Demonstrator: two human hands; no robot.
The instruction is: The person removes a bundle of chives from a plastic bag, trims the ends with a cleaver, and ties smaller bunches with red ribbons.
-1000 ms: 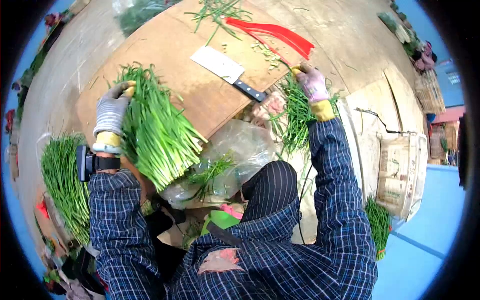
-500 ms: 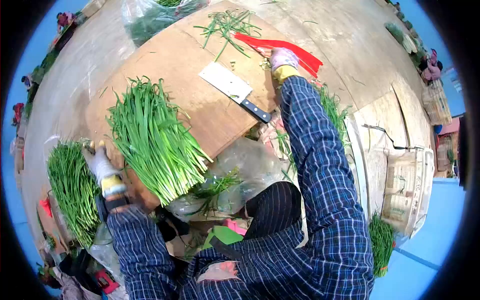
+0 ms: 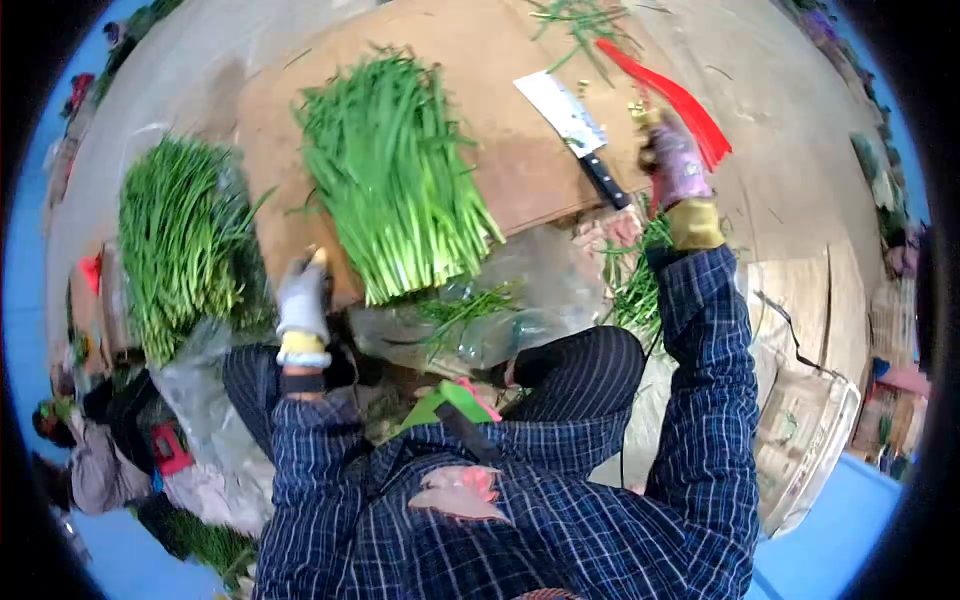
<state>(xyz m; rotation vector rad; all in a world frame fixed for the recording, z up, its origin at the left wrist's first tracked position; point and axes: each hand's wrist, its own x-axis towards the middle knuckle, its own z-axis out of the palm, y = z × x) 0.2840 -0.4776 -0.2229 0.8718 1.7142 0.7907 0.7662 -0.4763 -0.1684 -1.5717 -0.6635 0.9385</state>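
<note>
A wide bundle of garlic chives (image 3: 400,180) lies on the brown board, its pale cut ends toward me. My left hand (image 3: 303,300), in a light glove, is beside the bundle's lower left corner, fingers stretched out and holding nothing I can see. On the right, my right hand (image 3: 682,165), in a stained purple glove, is closed, with a thin red strip showing above and below the fingers. Blur hides the exact grip. Several more red strips (image 3: 690,110) lie just beyond it. A cleaver (image 3: 565,115) with a black handle rests between the bundle and my right hand.
A second pile of chives (image 3: 180,240) lies at the left beside clear plastic. Loose green stalks (image 3: 580,25) are scattered at the board's far edge. A whitish crate (image 3: 805,430) stands at the lower right. Another person (image 3: 105,465) is at the lower left.
My right hand has drawn back from the red strips toward me, a thin strip with it. My left hand has shifted from the left pile toward the bundle's lower corner. The view has turned.
</note>
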